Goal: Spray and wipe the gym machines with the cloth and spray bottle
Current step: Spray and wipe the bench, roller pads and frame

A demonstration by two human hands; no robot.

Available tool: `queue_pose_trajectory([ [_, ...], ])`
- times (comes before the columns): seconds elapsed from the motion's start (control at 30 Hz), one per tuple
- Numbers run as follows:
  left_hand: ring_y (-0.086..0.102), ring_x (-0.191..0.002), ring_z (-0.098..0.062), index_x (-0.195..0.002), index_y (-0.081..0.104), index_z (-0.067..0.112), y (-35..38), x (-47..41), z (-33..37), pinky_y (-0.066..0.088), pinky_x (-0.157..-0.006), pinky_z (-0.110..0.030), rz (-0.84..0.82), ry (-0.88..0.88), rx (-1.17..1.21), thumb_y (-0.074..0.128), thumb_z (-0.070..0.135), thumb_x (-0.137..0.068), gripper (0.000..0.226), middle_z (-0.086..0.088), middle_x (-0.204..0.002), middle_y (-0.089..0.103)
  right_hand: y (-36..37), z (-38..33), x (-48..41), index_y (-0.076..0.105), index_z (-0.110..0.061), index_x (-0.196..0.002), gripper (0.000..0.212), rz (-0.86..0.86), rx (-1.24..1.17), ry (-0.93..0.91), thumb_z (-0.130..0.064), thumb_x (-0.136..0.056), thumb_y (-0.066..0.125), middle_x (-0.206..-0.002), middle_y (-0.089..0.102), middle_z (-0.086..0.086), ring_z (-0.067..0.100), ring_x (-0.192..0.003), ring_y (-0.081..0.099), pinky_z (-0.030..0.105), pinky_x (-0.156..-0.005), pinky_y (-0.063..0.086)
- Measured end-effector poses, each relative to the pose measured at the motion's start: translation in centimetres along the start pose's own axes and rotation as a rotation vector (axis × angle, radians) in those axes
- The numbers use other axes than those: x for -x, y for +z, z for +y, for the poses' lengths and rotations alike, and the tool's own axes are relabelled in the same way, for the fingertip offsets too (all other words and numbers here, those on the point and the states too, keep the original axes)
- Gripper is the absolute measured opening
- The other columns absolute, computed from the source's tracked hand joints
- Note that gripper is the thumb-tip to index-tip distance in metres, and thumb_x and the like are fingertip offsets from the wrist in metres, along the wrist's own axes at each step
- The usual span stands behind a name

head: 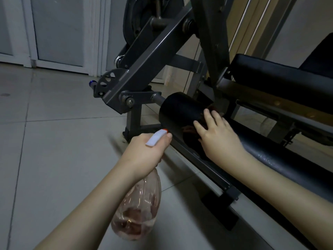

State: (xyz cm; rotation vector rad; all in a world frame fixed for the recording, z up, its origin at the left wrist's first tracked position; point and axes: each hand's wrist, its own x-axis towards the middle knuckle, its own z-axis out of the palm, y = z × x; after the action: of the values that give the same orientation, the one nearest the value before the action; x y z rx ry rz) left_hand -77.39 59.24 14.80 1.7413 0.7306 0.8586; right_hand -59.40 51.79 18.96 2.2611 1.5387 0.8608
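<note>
The right hand (214, 136), fingers spread, presses a dark cloth (189, 130) on the black roller pad (176, 109); the left hand (146, 154) grips the spray bottle (138, 210) just beside it. Best to wipe round the whole pad — firm, overlapping strokes.

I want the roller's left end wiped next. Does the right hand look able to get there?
Probably yes: the right hand rests flat on the roller, and nothing lies between it and that end; the spray bottle sits lower.
</note>
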Motion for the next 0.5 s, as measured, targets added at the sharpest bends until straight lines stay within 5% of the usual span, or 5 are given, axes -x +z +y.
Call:
queue_pose_trajectory([
  [0.1,0.063,-0.069,-0.025,-0.082,0.066,0.006,0.2,0.1,0.4,0.05,-0.069,-0.038,-0.01,0.031,-0.017,0.047,0.051,-0.091,0.05,-0.011,-0.074,0.07,-0.5,0.6,-0.2,0.018,-0.02,-0.15,0.057,-0.027,-0.039,0.005,-0.031,-0.099,0.042,-0.156,0.003,0.02,0.037,-0.143,0.007,0.046,-0.116,0.01],
  [0.23,0.06,-0.06,-0.009,-0.082,0.065,0.009,0.4,0.3,0.9,0.047,-0.066,-0.032,-0.023,0.049,-0.024,0.047,0.048,-0.093,0.045,-0.007,-0.075,0.07,-1.5,1.3,-2.2,0.022,-0.024,-0.149,0.056,-0.066,-0.139,0.062,-0.036,-0.098,0.041,-0.156,0.015,0.016,0.034,-0.141,0.02,0.043,-0.115,0.022],
  [0.37,0.059,-0.058,-0.002,-0.078,0.063,0.015,0.5,0.3,1.1,0.044,-0.064,-0.028,-0.06,0.073,-0.029,0.045,0.05,-0.093,0.042,-0.002,-0.074,0.068,-2.8,5.4,-4.0,0.033,-0.029,-0.145,0.047,-0.201,-0.486,0.206,-0.037,-0.099,0.04,-0.145,0.042,0.01,0.026,-0.121,0.05,0.034,-0.095,0.042],
  [0.5,0.054,-0.053,-0.001,-0.067,0.058,0.022,1.1,0.3,1.4,0.04,-0.062,-0.027,-0.064,0.11,-0.018,0.046,0.051,-0.092,0.039,0.001,-0.071,0.067,-1.5,10.2,-4.2,0.057,-0.017,-0.126,0.031,-0.338,-0.896,0.334,-0.027,-0.1,0.044,-0.133,0.055,0.01,0.024,-0.115,0.054,0.032,-0.103,0.036],
])
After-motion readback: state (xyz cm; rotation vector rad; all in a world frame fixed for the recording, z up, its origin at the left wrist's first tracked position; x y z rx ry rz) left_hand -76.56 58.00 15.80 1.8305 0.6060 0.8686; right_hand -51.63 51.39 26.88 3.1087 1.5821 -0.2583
